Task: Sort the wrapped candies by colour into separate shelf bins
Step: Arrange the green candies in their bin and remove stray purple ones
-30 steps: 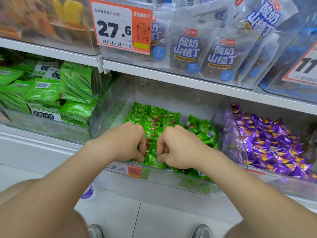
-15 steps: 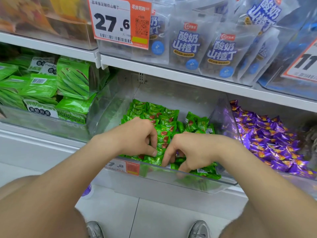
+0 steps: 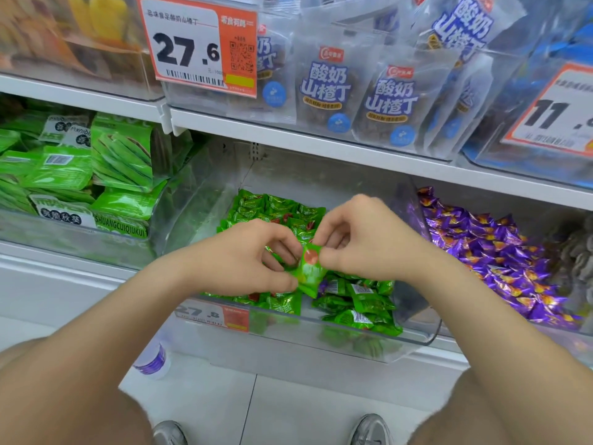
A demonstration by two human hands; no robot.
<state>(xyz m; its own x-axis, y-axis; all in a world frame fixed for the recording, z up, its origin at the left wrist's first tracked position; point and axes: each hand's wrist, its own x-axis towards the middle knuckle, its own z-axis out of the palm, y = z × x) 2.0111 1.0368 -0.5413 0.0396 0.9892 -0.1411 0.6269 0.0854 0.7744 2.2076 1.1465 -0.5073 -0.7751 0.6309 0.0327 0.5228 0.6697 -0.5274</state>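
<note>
A clear plastic shelf bin [image 3: 417, 335] in the middle of the lower shelf holds a heap of green wrapped candies [image 3: 359, 303]. Above that heap, my left hand [image 3: 244, 255] and my right hand [image 3: 362, 239] pinch one green wrapped candy [image 3: 308, 268] with an orange spot between them. The left fingers hold its lower left corner, the right fingers its upper right edge. The bin to the right holds purple wrapped candies [image 3: 500, 255].
A bin of larger green snack packs [image 3: 80, 175] stands at the left. Bins of white-and-blue packets [image 3: 324, 88] fill the shelf above, with price tags [image 3: 199, 43]. A small purple-labelled bottle [image 3: 150, 361] stands on the floor below, near my shoes.
Both hands have lifted out of the green heap and come together, raising one green candy between the fingertips. The view has shifted slightly closer.
</note>
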